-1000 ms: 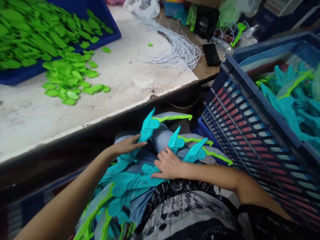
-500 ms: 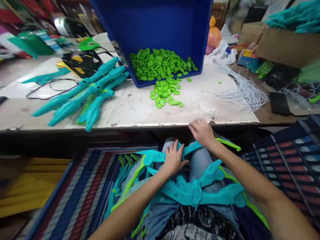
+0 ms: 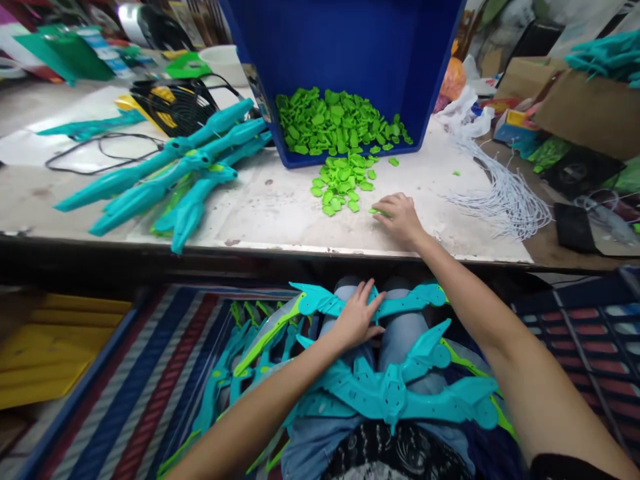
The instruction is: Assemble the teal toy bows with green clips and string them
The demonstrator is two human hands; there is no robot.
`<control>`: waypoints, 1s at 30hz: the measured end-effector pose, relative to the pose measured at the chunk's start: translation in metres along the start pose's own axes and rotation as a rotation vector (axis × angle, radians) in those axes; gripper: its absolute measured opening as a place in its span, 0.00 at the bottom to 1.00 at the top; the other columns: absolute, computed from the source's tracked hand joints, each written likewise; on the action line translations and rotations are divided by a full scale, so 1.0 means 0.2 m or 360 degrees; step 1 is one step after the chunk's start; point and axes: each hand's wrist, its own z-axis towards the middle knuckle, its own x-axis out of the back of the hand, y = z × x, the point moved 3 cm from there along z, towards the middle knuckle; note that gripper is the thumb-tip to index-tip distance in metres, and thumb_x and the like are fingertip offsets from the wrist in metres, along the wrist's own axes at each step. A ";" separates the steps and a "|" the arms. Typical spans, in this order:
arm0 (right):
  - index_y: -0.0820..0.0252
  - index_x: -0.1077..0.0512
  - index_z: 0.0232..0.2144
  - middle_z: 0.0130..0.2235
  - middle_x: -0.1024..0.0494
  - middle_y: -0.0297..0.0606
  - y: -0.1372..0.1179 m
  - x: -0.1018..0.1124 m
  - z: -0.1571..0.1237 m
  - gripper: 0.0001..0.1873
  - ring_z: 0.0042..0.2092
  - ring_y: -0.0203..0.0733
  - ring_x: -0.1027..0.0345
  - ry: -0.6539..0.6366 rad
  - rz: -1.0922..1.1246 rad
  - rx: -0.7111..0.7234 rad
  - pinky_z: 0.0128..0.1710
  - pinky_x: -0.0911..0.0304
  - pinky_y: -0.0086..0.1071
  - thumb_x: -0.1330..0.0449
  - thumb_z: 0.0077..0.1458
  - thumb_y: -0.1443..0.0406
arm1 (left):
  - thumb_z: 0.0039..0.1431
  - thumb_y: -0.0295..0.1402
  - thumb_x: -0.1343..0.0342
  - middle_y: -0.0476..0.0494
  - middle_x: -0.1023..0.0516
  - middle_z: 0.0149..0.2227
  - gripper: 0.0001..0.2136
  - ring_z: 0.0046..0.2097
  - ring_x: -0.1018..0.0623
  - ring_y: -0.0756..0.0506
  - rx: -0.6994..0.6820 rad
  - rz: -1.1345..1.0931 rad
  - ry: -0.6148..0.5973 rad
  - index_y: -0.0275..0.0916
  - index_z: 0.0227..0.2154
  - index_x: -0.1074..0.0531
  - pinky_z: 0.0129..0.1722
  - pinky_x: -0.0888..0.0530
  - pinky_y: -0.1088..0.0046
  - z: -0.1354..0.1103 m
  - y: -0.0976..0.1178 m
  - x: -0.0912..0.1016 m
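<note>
My left hand (image 3: 357, 319) lies with spread fingers over the middle of a long teal plastic part (image 3: 413, 298) across my knees. My right hand (image 3: 400, 219) is on the table near its front edge, thumb and fingertips closed at a small flat green plastic piece (image 3: 374, 211); the fingers partly hide it. Just beyond is a loose heap of similar green pieces (image 3: 345, 179), spilling from a blue bin (image 3: 350, 40) tipped on its side. Nearer my body, another teal part (image 3: 393, 390) with jointed arms rests on my lap.
Teal assemblies (image 3: 195, 160) and a black-and-yellow fan (image 3: 173, 103) occupy the table's left. White cords (image 3: 505, 193) and a cardboard box (image 3: 585, 110) are at right. More teal-and-green assemblies (image 3: 220, 373) lie beside my left leg, on striped fabric (image 3: 145, 373).
My right hand has moved from the table edge forward onto the tabletop, to a green piece. My left hand stays on the teal part. The whole view has shifted slightly.
</note>
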 end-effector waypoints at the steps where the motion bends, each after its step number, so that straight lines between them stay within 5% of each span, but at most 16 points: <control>1: 0.56 0.24 0.44 0.48 0.23 0.43 0.05 0.02 -0.07 0.14 0.51 0.51 0.38 -0.0021 0.0059 0.0072 0.49 0.45 0.46 0.43 0.59 0.61 | 0.46 0.42 0.33 0.22 0.51 0.65 0.43 0.64 0.43 0.25 0.0093 0.0024 0.0019 0.37 0.63 0.45 0.56 0.36 0.47 0.00 0.00 0.01; 7: 0.53 0.25 0.45 0.51 0.24 0.40 0.27 0.07 -0.33 0.15 0.53 0.46 0.35 -0.0094 0.0315 0.0174 0.53 0.41 0.44 0.46 0.60 0.59 | 0.44 0.48 0.33 0.28 0.32 0.51 0.45 0.52 0.30 0.32 0.0210 0.0120 -0.0021 0.36 0.63 0.44 0.50 0.31 0.55 0.08 0.07 0.01; 13: 0.54 0.22 0.43 0.48 0.24 0.44 0.19 0.08 -0.26 0.14 0.51 0.53 0.37 -0.0162 -0.0137 -0.0079 0.50 0.45 0.49 0.42 0.58 0.58 | 0.46 0.49 0.35 0.27 0.33 0.53 0.44 0.51 0.29 0.32 0.0150 0.0096 -0.0043 0.37 0.63 0.45 0.48 0.30 0.56 0.13 0.11 -0.01; 17: 0.56 0.23 0.41 0.47 0.23 0.43 0.17 0.09 -0.19 0.12 0.49 0.52 0.37 -0.0267 -0.0156 -0.0021 0.48 0.46 0.46 0.43 0.58 0.61 | 0.46 0.49 0.35 0.27 0.32 0.53 0.44 0.52 0.29 0.31 0.0126 0.0059 -0.0080 0.37 0.63 0.46 0.49 0.31 0.55 0.13 0.10 0.01; 20: 0.60 0.24 0.42 0.45 0.22 0.44 0.18 0.13 -0.18 0.13 0.46 0.48 0.34 0.0008 0.0029 -0.0097 0.48 0.43 0.42 0.42 0.57 0.61 | 0.49 0.45 0.36 0.25 0.33 0.55 0.45 0.54 0.30 0.31 0.0110 -0.0043 -0.0179 0.33 0.65 0.50 0.52 0.31 0.56 0.13 0.09 0.03; 24: 0.60 0.25 0.39 0.41 0.22 0.42 0.14 0.18 -0.34 0.14 0.42 0.45 0.32 0.0376 0.0192 -0.0189 0.44 0.39 0.38 0.44 0.59 0.57 | 0.52 0.36 0.39 0.23 0.35 0.59 0.42 0.59 0.31 0.34 0.0168 -0.0258 -0.0279 0.26 0.65 0.54 0.56 0.34 0.62 0.16 0.06 0.06; 30: 0.60 0.25 0.38 0.45 0.22 0.44 0.05 0.15 -0.63 0.14 0.48 0.51 0.34 0.0144 -0.0107 -0.0026 0.48 0.43 0.44 0.44 0.60 0.57 | 0.53 0.34 0.43 0.29 0.35 0.61 0.39 0.59 0.30 0.36 0.0242 -0.0462 -0.0473 0.30 0.65 0.52 0.55 0.33 0.65 0.22 -0.01 0.09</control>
